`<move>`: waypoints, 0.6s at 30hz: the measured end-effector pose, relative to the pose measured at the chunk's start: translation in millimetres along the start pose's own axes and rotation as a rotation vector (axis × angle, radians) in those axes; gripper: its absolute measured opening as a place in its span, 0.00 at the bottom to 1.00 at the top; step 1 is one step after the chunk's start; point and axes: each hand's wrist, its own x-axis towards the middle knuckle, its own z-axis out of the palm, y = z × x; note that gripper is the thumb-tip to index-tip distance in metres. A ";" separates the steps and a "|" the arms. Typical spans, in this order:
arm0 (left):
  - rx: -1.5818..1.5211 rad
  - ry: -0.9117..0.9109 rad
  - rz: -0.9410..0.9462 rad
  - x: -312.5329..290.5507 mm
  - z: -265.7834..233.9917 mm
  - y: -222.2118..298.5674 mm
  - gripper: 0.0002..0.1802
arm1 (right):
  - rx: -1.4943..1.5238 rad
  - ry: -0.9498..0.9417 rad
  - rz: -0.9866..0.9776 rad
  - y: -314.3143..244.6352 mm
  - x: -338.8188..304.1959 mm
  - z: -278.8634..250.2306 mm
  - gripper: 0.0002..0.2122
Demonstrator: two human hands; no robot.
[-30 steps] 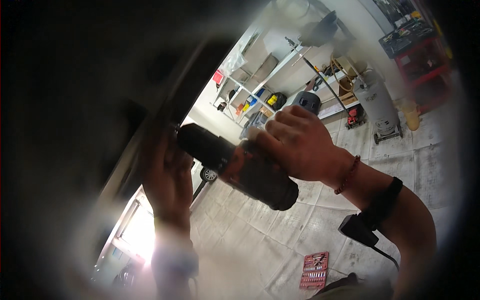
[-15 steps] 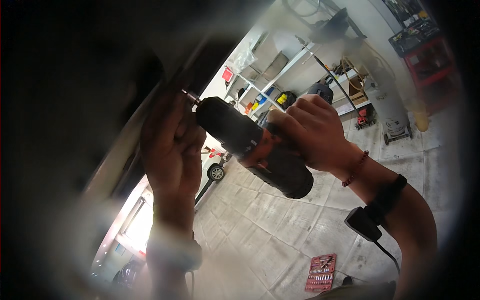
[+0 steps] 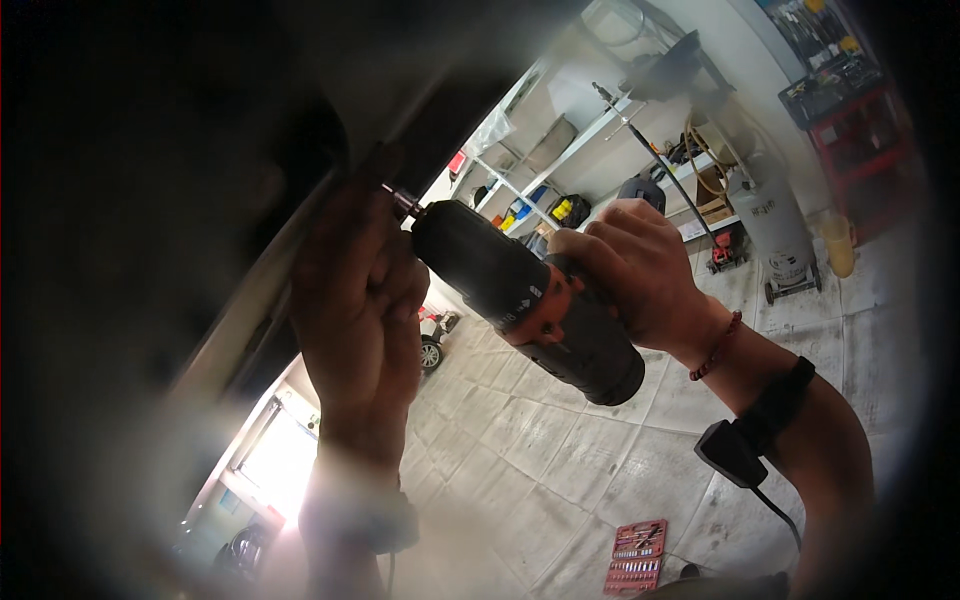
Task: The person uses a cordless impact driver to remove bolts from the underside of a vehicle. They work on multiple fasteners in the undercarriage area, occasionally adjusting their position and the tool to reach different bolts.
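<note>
In my right hand (image 3: 640,275) is a black and orange cordless drill (image 3: 530,305), my fingers wrapped round its grip. It tilts up and to the left, and a short metal socket bit (image 3: 403,200) sticks out of its nose. Just left of the bit, my left hand (image 3: 355,310) is raised with its fingers curled, close against a dark vehicle part (image 3: 290,215). Deep shadow hides the left fingertips and whatever they pinch. Whether the bit's tip touches a fastener cannot be made out.
White shelves (image 3: 550,165) with assorted items stand behind the drill. Farther right are a grey gas cylinder (image 3: 775,235) on a wheeled base and a red tool cart (image 3: 860,140). An open red socket set (image 3: 637,555) lies on the tiled floor (image 3: 500,450). A car wheel (image 3: 431,355) shows beyond.
The drill and both hands have shifted slightly right and down in the picture. My right hand keeps its hold on the drill; the left fingers stay curled near the bit.
</note>
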 end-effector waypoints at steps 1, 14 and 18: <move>-0.003 -0.004 -0.001 -0.3 1.3 -1.4 0.10 | 0.034 0.002 0.020 -0.6 -2.4 1.5 0.11; 0.041 0.081 0.023 -7.9 7.1 -3.4 0.18 | 0.356 0.056 0.120 -5.1 -16.7 36.6 0.13; 0.013 -0.008 0.018 -10.7 4.7 1.5 0.20 | 0.414 0.091 0.142 1.2 -21.0 44.9 0.10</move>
